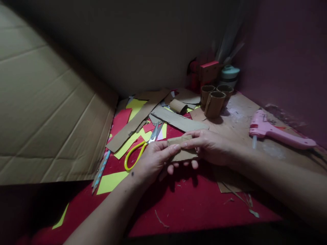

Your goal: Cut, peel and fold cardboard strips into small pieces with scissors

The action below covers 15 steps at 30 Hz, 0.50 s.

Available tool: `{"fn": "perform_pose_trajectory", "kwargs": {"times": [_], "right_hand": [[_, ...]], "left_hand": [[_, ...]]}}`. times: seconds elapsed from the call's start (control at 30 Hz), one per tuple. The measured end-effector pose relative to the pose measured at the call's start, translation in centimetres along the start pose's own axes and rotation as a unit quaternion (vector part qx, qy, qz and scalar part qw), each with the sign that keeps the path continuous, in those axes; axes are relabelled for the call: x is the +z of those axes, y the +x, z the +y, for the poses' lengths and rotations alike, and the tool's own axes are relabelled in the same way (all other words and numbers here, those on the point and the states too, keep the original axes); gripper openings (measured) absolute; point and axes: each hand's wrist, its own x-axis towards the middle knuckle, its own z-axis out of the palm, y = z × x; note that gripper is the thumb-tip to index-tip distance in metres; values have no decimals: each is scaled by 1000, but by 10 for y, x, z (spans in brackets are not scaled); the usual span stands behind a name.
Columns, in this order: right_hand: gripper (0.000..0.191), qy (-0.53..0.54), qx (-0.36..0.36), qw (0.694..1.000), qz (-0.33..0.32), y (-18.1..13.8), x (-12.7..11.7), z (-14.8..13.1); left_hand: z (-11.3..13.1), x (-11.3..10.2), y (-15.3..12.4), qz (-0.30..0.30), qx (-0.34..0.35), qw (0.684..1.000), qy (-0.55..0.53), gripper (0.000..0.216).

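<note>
Both of my hands grip a small piece of brown cardboard [184, 156] above the red tabletop. My left hand [159, 154] has its thumb on the near face, with fingers curled beneath. From the other side, my right hand [206, 144] presses its thumb and fingers on the upper part. Part of the piece is hidden behind my fingers. Close to my left hand lie yellow-handled scissors [138, 154], blades pointing away. Just beyond my hands rests a long cardboard strip [178, 119], and a short cardboard tube [178, 106] lies on its side behind it.
Several cardboard cups [215, 103] stand at the back right, near a teal-lidded container [230, 73]. A pink glue gun [281, 134] lies at the right. A large cardboard panel [58, 112] rises at the left. Yellow paper [112, 182] and a striped pencil [102, 170] lie left.
</note>
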Motion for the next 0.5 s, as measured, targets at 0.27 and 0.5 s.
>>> {"fn": "perform_pose_trajectory", "kwargs": {"times": [0.27, 0.5], "right_hand": [[14, -27, -15, 999, -10, -11, -1, -5], [46, -57, 106, 968, -222, -18, -12, -15]], "left_hand": [[2, 5, -4, -7, 19, 1000, 19, 29], [7, 6, -14, -78, 51, 984, 155, 24]]}}
